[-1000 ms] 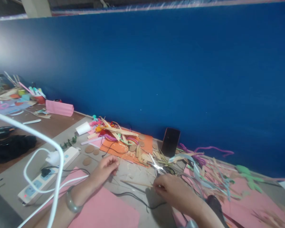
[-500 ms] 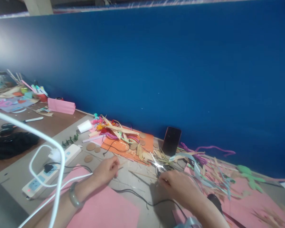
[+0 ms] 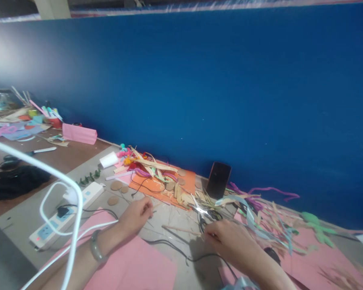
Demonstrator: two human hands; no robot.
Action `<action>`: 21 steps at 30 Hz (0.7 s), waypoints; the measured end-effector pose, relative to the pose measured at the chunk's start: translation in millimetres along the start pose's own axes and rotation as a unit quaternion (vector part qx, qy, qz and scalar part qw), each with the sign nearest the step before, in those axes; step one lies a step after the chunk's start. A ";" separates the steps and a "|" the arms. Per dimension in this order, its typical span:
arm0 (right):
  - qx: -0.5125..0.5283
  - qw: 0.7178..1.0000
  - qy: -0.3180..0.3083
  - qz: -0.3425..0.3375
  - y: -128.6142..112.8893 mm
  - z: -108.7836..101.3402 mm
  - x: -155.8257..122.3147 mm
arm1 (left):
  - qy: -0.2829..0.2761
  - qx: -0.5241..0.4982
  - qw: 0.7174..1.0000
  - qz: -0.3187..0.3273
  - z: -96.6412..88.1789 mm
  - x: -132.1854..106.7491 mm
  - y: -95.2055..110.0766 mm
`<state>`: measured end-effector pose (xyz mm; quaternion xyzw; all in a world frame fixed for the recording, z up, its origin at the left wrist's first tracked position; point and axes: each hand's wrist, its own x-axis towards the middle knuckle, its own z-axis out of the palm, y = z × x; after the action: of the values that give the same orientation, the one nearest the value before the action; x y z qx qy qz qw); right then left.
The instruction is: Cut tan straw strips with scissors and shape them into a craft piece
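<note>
My left hand (image 3: pixel 136 216), a bracelet on its wrist, is above the pink paper with its fingers curled together. A short pale sliver shows by its fingertips, but whether it is held I cannot tell. My right hand (image 3: pixel 225 237) is closed, thumb and fingers pinched on the near end of a thin wooden stick (image 3: pixel 181 230). The stick points left across the grey table. Just beyond that hand lies a pair of scissors (image 3: pixel 203 211) with dark handles, blades pointing away. Pink paper (image 3: pixel 145 268) lies under my left forearm.
A phone (image 3: pixel 219 180) leans on the blue partition (image 3: pixel 199 88). A white power strip (image 3: pixel 66 215) and a thick white cable (image 3: pixel 75 225) are at left. Craft scraps cover an orange sheet (image 3: pixel 157 189). Ribbons and shavings (image 3: pixel 278 221) lie at right. A black cable (image 3: pixel 175 247) crosses the table.
My right hand has shifted slightly right and down, away from the scissors, so their handles show more. The thin stick has moved a little down and left. My left hand has barely moved.
</note>
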<state>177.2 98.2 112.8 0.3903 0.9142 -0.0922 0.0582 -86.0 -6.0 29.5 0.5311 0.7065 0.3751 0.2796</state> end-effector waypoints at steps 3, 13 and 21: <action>-0.009 1.000 0.002 0.026 2.8 -1.9 0.6 | -0.004 -0.007 1.000 -0.003 -0.1 -1.9 2.4; -0.037 0.997 -0.020 0.060 6.4 -11.3 -5.5 | -0.024 0.007 0.999 -0.025 2.4 -1.5 -2.1; -0.027 0.998 0.003 0.052 7.5 -12.1 -6.2 | -0.014 0.071 0.997 -0.005 -0.8 -0.9 -1.7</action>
<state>186.5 101.5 124.8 0.4362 0.8948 -0.0633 0.0711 -87.3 -7.3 28.6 0.5511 0.7303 0.3147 0.2531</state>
